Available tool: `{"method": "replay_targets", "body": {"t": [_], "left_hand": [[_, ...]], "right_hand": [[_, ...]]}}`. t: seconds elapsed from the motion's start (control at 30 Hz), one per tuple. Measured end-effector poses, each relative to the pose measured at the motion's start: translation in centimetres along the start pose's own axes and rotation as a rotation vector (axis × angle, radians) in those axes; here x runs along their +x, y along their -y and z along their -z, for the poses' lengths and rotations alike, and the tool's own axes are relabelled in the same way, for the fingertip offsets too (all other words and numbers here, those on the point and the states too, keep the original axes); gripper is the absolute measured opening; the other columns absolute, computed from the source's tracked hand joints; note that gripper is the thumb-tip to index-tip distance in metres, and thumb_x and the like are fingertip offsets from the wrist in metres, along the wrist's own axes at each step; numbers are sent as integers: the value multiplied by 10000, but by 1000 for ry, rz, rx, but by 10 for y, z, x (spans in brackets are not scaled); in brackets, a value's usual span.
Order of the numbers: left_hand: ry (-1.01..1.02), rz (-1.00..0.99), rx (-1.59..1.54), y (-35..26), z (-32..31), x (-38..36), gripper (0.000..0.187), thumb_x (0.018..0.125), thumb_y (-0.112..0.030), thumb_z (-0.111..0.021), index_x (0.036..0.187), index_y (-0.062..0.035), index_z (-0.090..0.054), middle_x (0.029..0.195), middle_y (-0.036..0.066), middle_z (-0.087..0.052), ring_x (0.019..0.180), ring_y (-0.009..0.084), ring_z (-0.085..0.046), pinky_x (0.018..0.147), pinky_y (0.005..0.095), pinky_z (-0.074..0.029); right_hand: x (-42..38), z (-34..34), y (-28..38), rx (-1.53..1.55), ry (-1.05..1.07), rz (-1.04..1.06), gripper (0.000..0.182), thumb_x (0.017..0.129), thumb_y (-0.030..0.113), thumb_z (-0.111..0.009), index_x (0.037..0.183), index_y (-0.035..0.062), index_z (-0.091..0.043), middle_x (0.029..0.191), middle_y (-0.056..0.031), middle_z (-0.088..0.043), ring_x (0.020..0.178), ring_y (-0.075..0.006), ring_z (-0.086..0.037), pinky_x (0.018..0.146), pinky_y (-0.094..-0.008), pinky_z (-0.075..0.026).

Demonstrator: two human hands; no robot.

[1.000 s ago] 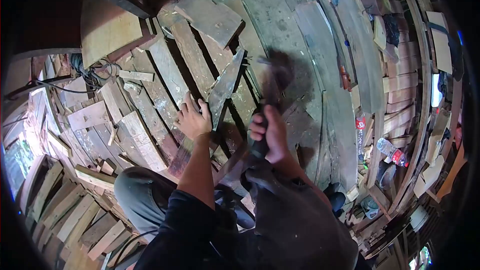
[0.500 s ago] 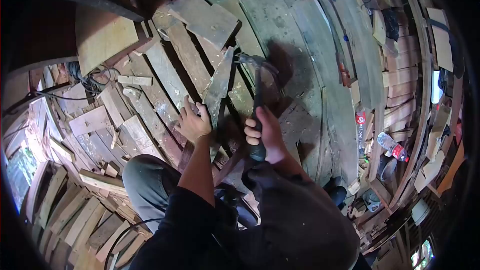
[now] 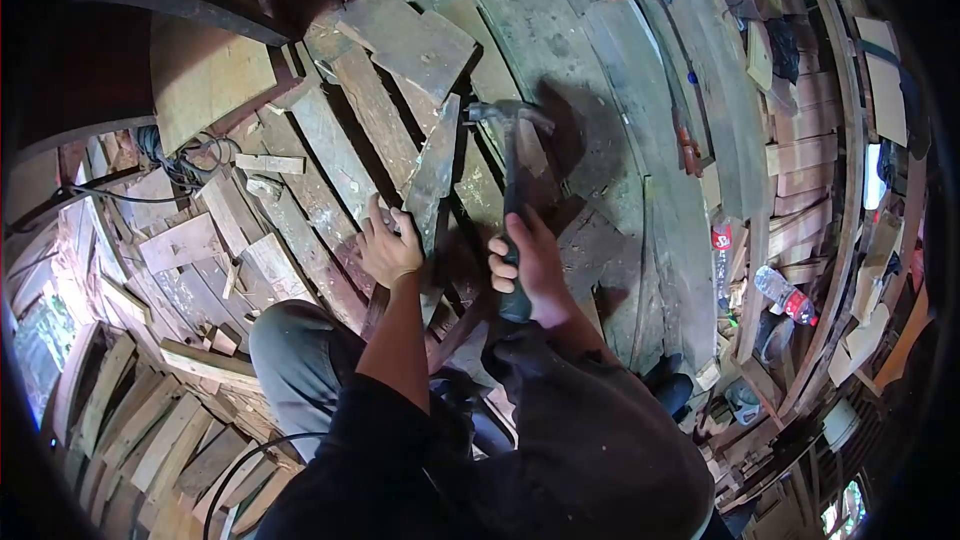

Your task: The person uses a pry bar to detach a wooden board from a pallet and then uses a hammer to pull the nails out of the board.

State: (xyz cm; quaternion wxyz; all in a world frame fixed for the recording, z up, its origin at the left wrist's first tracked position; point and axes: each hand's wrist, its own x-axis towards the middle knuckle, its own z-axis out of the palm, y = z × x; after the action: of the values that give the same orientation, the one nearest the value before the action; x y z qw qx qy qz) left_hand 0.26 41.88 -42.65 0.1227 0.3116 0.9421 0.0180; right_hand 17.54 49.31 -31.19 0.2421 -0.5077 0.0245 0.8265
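My right hand (image 3: 530, 265) is wrapped round the dark grip of a claw hammer (image 3: 512, 155). The hammer's metal head points left, its striking face close to the upper end of a narrow weathered board (image 3: 436, 165). Beside that board's lower part rests my left hand (image 3: 388, 248), its thumb and fingers apart, nearest the board's left edge. Worn planks with dark gaps between them lie beneath both hands. A wide loose piece of wood (image 3: 425, 50) lies across the planks beyond the board.
Coiled black cable (image 3: 180, 155) lies at the left, near a pale wooden panel (image 3: 210, 80). Stacked wood offcuts (image 3: 150, 440) fill the lower left. On the right are a saw-like tool with an orange handle (image 3: 688, 152), plastic bottles (image 3: 785, 292) and more stacked wood (image 3: 800, 180).
The hammer head has shifted slightly up and its head now lies more level, its face near the board's upper end. My left hand stays almost in place.
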Motion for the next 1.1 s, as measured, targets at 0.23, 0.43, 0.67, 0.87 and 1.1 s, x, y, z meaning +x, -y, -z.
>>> {"method": "replay_targets", "body": {"t": [0.23,0.43,0.67,0.87,1.1], "left_hand": [[-19,1,5,-4,4,-1,477,892,-416,-452,1319,-216,-520,1057,74,-636,965,277,-582,857,444,-405],[-18,16,4,-3,3,0,465,908,-406,-442,1335,-230,-504,1065,53,-647,982,260,-595,861,449,-390],[1,17,37,-2,4,0,473,911,-409,-429,1348,-237,-486,1117,49,-642,1028,258,-587,888,459,-378],[-83,-25,21,-4,4,-1,484,894,-418,-453,1337,-228,-494,1074,73,-640,972,279,-602,872,472,-379],[12,42,5,-5,8,0,457,919,-410,-419,1348,-266,-482,1146,62,-636,1061,274,-595,935,509,-367]], "right_hand": [[-1,18,13,51,-203,319,103,1009,285,-464,1047,212,-401,776,0,-441,533,-81,-403,443,-244,-339],[6,12,-1,30,-48,57,129,1006,286,-478,1088,208,-414,748,-6,-445,509,-78,-395,421,-236,-323],[-1,17,9,-51,-76,210,177,1004,307,-482,1118,190,-415,743,5,-443,495,-76,-403,411,-228,-332],[13,4,0,-55,59,21,148,1003,277,-490,1084,181,-412,726,-1,-454,469,-81,-396,395,-237,-322],[4,13,3,-62,-35,214,192,998,322,-501,1084,181,-403,724,9,-451,474,-65,-403,393,-218,-322]]}}
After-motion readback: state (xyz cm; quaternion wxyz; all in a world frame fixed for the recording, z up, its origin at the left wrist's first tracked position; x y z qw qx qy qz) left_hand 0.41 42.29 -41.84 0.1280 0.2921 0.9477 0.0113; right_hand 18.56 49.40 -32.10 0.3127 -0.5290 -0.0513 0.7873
